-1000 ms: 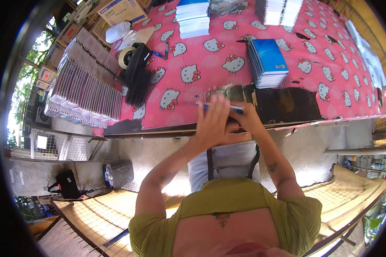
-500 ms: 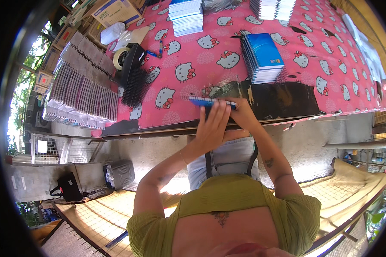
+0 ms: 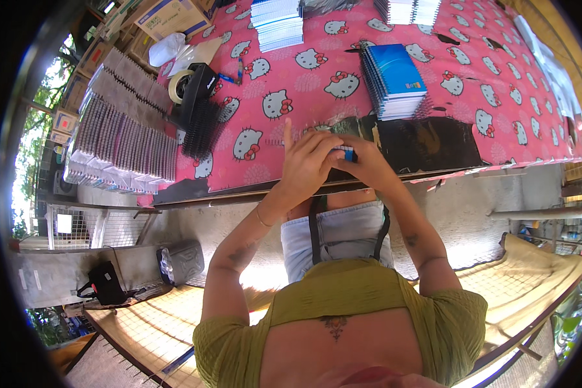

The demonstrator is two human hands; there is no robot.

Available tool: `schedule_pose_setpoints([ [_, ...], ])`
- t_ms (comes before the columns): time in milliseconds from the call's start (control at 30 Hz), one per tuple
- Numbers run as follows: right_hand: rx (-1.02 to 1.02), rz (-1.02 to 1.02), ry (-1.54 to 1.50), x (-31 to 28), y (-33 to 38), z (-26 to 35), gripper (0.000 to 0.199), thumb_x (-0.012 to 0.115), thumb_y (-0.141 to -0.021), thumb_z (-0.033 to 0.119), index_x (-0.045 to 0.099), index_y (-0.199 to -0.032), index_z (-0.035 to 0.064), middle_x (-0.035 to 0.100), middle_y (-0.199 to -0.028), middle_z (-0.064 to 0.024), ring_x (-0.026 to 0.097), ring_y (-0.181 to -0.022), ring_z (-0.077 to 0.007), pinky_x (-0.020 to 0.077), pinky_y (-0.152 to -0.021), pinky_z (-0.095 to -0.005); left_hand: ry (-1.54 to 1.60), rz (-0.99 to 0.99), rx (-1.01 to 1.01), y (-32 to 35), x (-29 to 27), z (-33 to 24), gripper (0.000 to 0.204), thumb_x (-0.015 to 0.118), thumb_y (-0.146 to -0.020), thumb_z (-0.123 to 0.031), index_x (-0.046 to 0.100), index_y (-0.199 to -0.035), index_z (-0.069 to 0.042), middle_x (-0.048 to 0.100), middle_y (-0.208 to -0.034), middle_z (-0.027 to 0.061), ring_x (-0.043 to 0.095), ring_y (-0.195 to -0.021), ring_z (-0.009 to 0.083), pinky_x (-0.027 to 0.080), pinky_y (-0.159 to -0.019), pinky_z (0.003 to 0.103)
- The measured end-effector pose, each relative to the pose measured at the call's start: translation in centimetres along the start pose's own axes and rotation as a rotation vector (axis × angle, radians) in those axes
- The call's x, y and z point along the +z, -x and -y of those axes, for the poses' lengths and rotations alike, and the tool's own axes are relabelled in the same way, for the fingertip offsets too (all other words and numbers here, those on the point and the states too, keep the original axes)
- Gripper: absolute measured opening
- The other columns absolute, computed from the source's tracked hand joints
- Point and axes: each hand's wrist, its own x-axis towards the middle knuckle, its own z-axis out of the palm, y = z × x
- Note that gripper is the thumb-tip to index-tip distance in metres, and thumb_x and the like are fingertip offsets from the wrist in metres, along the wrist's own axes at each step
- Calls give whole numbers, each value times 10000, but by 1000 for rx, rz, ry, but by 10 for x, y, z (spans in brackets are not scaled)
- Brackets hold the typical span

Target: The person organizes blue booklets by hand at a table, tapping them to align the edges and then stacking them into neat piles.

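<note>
Showing only as a sliver, a blue notebook (image 3: pixel 347 154) sits between the person's left hand (image 3: pixel 307 161) and right hand (image 3: pixel 366 163) at the near edge of the table (image 3: pixel 427 155); its long axis is hidden by them. The right hand grips the visible end and is nearer to it, while the left curls across, one finger raised; whether it grips cannot be told. Beyond, toward the far edge and a little right, lies a stack of blue notebooks (image 3: pixel 396 81). Leftward are black coils (image 3: pixel 199 132), a tape dispenser (image 3: pixel 199 87) and rows of spiral-bound books (image 3: pixel 119 136).
</note>
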Motion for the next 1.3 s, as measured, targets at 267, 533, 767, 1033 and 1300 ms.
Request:
schedule_pose_setpoints([
  [267, 279, 185, -206, -54, -4, 1, 164, 701, -881, 35, 711, -1030, -33, 684, -902, -58, 641, -825, -91, 510, -729, -242, 46, -73, -14, 0, 7, -2, 160, 730, -829, -162, 663, -969, -124, 670, -955, 17, 635, -912, 226, 170, -1138, 594],
  [533, -80, 53, -57, -44, -15, 0, 100, 688, -776, -2, 614, -842, -17, 619, -776, -85, 624, -702, -186, 499, -635, -299, -1, 8, -58, -5, -7, -12, 256, 710, -830, -116, 664, -1079, -79, 658, -998, 66, 619, -919, 263, 382, -958, 463],
  [767, -18, -347, 110, -26, -8, 18, 224, 709, -803, 99, 634, -1002, 25, 625, -898, -127, 648, -801, -269, 511, -667, -328, 9, 73, -100, -22, -24, -21, 283, 668, -832, -30, 655, -1115, -23, 643, -969, 104, 610, -828, 306, 496, -749, 378],
  [1033, 118, -326, -427, -99, -28, 80, 515, 625, -945, 113, 458, -1406, -46, 633, -1211, -113, 583, -1062, -134, 495, -915, -295, 210, -203, 151, -157, -23, -31, 353, 677, -894, -139, 652, -1243, -94, 637, -1115, 161, 610, -1014, 266, 483, -874, 375],
  [1300, 216, -343, 285, -185, -83, -31, 456, 739, -835, 234, 662, -1209, -15, 699, -857, -125, 669, -787, -199, 520, -707, -334, 165, 50, 89, -233, 96, 44, 342, 662, -898, -276, 680, -1224, -174, 623, -1061, 109, 587, -1004, 295, 416, -925, 429],
])
